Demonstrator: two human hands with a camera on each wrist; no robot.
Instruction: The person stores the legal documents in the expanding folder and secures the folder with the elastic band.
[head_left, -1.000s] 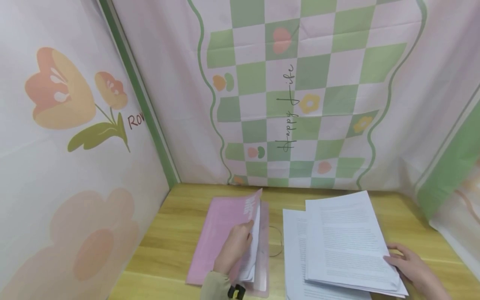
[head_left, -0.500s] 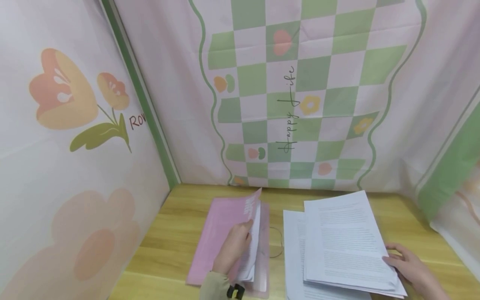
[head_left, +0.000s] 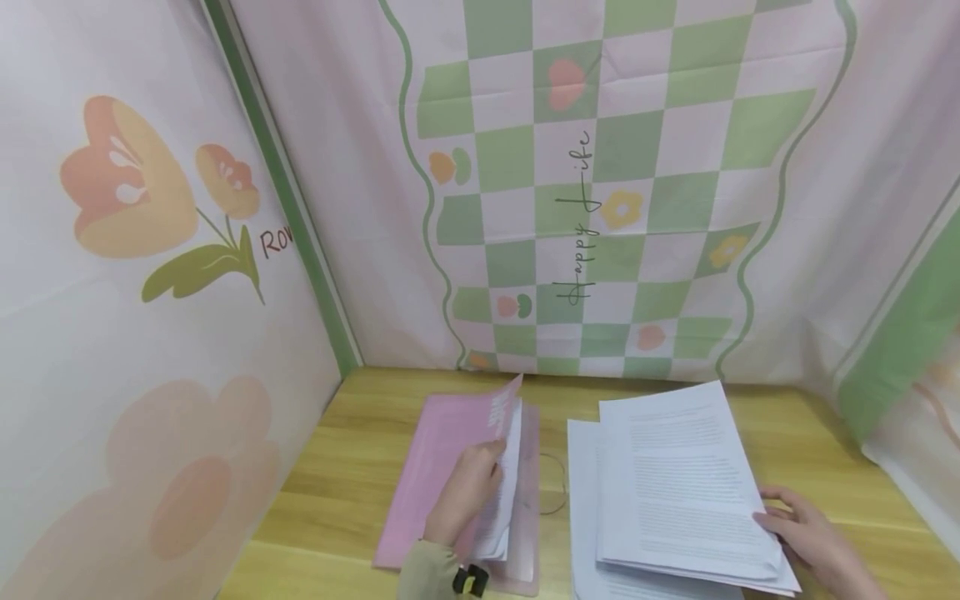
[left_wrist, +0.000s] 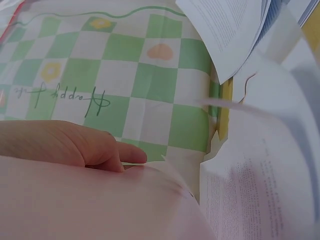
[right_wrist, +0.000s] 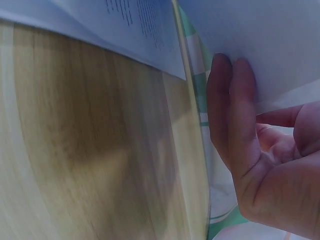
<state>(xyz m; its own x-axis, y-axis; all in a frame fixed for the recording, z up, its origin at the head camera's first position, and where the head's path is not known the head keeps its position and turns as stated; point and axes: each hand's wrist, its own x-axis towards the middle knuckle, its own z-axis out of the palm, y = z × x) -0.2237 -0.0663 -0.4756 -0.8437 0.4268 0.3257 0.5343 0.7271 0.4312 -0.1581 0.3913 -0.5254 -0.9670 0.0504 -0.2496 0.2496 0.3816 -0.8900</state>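
A pink folder (head_left: 423,479) lies on the left of the table, its cover raised along the right side. Printed sheets (head_left: 497,521) show inside, under the cover. My left hand (head_left: 467,492) grips the raised cover by its edge; in the left wrist view the pink cover (left_wrist: 85,200) hides part of that hand. On the right, my right hand (head_left: 806,537) holds a stack of printed paper (head_left: 682,483) by its lower right side, thumb on top. In the right wrist view, fingers (right_wrist: 243,100) support the stack from below. A second paper stack (head_left: 583,508) lies partly hidden beneath.
A thin brownish loop (head_left: 564,483) lies on the wooden table (head_left: 322,517) between folder and papers. Fabric with a green checked print (head_left: 562,208) hangs at the table's back edge. Flowered cloth (head_left: 150,333) closes off the left side.
My right hand and the paper stack it holds have shifted slightly left over the lower stack. My left hand keeps its grip on the folder cover, nearly unmoved.
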